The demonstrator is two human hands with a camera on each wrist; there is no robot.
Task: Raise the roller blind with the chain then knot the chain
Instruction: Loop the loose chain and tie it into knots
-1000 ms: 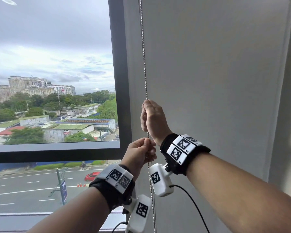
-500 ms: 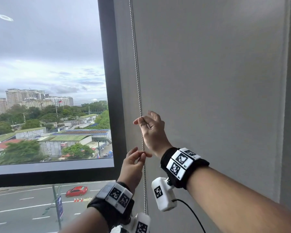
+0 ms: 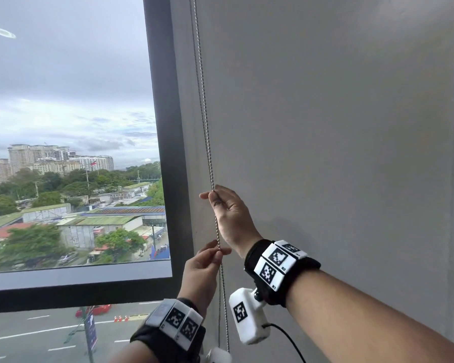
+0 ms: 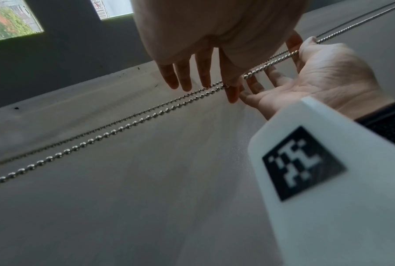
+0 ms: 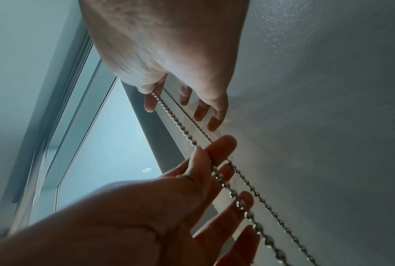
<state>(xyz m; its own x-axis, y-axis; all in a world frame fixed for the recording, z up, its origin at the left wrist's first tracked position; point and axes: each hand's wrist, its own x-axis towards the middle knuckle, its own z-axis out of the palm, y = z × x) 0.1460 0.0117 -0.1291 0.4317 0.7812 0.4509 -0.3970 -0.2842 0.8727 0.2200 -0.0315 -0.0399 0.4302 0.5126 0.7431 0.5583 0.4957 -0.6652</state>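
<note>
Raising step: right hand (image 3: 230, 213) and left hand (image 3: 203, 268) fingers pinch the bead chain (image 3: 206, 127); next, pull downward.

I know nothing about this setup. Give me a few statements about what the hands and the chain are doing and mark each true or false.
1. Both the left hand and the right hand pinch the bead chain. True.
2. The left hand grips higher on the chain than the right. False: the right hand is the upper one.
3. The chain is tied in a knot. False: its two strands hang straight, with no knot in view.
4. Each wrist wears a band with black-and-white markers. True.
5. A red car is on the road outside. True.
</note>
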